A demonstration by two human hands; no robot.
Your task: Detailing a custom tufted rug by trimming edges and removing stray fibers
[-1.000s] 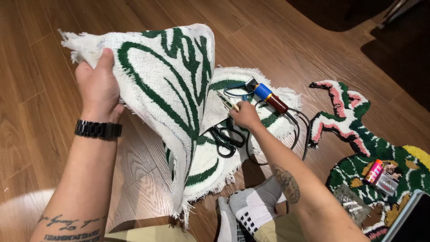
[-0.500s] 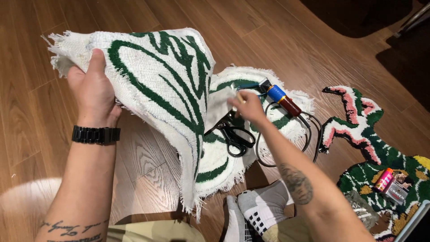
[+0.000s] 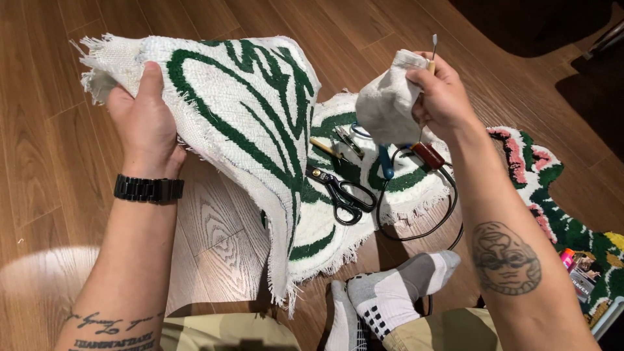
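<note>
My left hand [image 3: 146, 123], with a black watch on the wrist, grips the frayed upper-left edge of a white rug with green tufted lines [image 3: 247, 110], holding it up off the floor. My right hand [image 3: 442, 94] is raised to the right and pinches a folded white corner of the same rug [image 3: 387, 107]. It also holds a thin pointed tool [image 3: 433, 52], whose metal tip sticks up above the fingers. The rug's lower part drapes down onto the wooden floor.
On the rug's floor part lie black scissors [image 3: 341, 195], small hand tools [image 3: 328, 149] and a blue-and-red handled tool [image 3: 426, 155] with a black cable [image 3: 416, 231]. A pink-and-green rug [image 3: 536, 182] lies to the right. My socked feet [image 3: 390, 299] are below.
My right hand has risen from the tools on the floor and now holds the rug's corner and a thin pointed tool. The left hand lifted its edge slightly to the right.
</note>
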